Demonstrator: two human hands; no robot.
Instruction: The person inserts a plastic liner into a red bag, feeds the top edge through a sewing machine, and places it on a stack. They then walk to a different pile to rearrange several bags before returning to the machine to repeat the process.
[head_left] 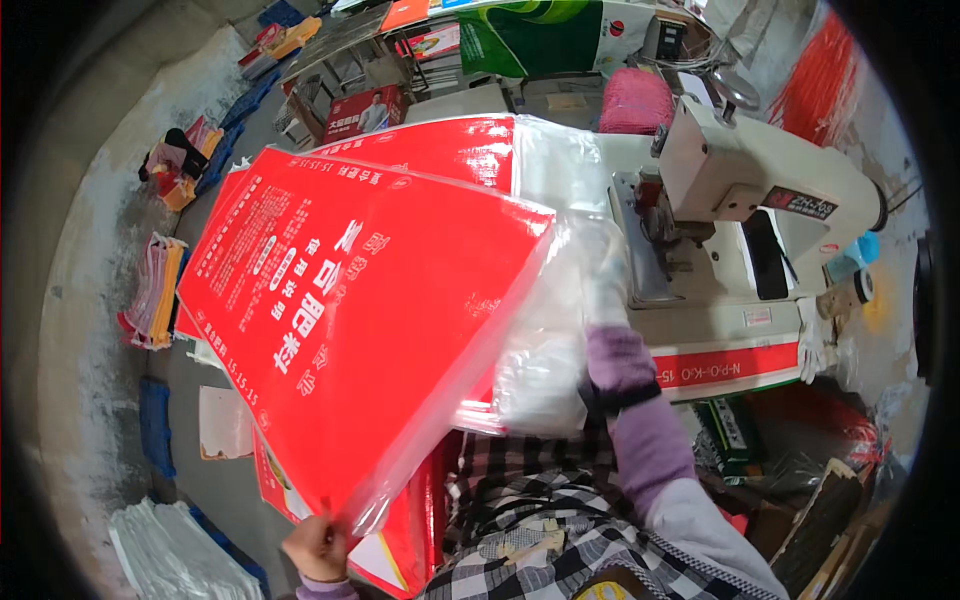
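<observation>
A big red printed plastic sack (400, 260) with white lettering lies flat and slanted over other red sacks (440, 140). My left hand (318, 548), bare, is closed on its near corner, at the lower left. Clear plastic liner (545, 370) sticks out from the right side of the sacks. On this liner rests my right hand (605, 275), in a white glove below a purple sleeve. Blur and the similar white plastic hide its fingers. Just right of that hand stands a white sewing machine (720, 165).
A dark phone (765, 255) lies on the machine bed. Pink thread (638, 100) sits behind the machine, and red strands (815, 80) hang at the far right. Bundles of folded cloth (158, 290) and white sacks (180, 550) lie along the left wall.
</observation>
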